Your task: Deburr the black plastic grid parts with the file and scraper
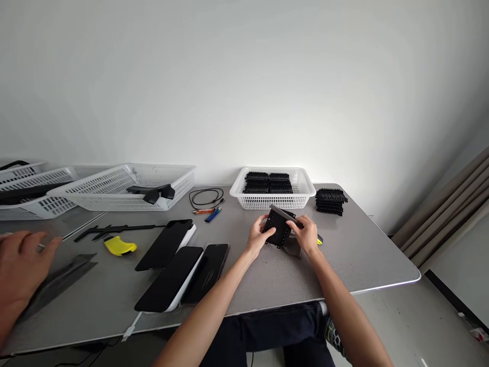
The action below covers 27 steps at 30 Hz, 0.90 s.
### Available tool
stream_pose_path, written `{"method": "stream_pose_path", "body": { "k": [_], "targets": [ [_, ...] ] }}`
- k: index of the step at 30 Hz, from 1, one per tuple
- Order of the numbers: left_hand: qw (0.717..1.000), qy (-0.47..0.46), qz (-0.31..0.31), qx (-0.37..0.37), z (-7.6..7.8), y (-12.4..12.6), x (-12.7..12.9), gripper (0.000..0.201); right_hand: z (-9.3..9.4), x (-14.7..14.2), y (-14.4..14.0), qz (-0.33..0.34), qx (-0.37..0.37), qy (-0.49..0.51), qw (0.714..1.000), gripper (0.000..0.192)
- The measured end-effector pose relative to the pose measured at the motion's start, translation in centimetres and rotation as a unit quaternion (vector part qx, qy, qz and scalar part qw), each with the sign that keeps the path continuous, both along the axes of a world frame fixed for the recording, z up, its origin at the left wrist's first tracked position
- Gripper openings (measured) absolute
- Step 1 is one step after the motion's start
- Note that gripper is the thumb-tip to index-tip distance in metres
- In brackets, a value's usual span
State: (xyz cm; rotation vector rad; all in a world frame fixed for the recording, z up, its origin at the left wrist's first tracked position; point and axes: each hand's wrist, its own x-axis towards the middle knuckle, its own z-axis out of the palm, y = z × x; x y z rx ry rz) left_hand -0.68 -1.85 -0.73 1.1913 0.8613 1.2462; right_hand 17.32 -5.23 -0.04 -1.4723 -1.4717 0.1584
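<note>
My left hand (261, 236) grips a black plastic panel (278, 229) with toothed edges by its left side, tilted above the table. My right hand (306, 234) is closed on a long, flat, dark grey strip (281, 213), which lies across the panel's upper part. I cannot tell whether the strip is a tool. Just beyond my right wrist shows a black and yellow object (320, 239), mostly hidden. A dark piece (292, 248) sits beneath the panel, its kind unclear. Similar black panels are stacked (330, 202) at the right.
Behind my hands stands a white basket (272, 203) of black panels. Phones (206, 272) and black-topped white cases (170, 279) lie leftward, near lighters (213, 214), a cable (208, 189) and a yellow-handled tool (119, 246). Another person's hand (23, 267) is at far left, near more baskets (126, 196).
</note>
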Motion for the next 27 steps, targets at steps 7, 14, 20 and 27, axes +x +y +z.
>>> {"method": "stream_pose_path", "body": {
  "k": [7,14,20,27],
  "targets": [
    [0.995,0.086,0.005,0.058,-0.3,-0.7,0.6,0.044,0.6,-0.5,-0.5,-0.007,0.004,0.001,1.000,0.048],
    [0.984,0.109,0.095,0.106,-0.3,-0.5,0.3,0.038,1.5,-0.8,-1.3,0.001,-0.016,0.004,1.000,0.054],
    [0.958,0.188,0.129,0.172,-0.1,-0.9,0.1,0.024,1.5,-1.9,-1.8,0.048,-0.083,-0.063,0.993,0.047],
    [0.945,0.209,0.165,0.192,0.1,-1.0,0.0,0.021,1.6,-2.7,-2.0,0.026,-0.107,-0.125,0.986,0.046]
  ]
}}
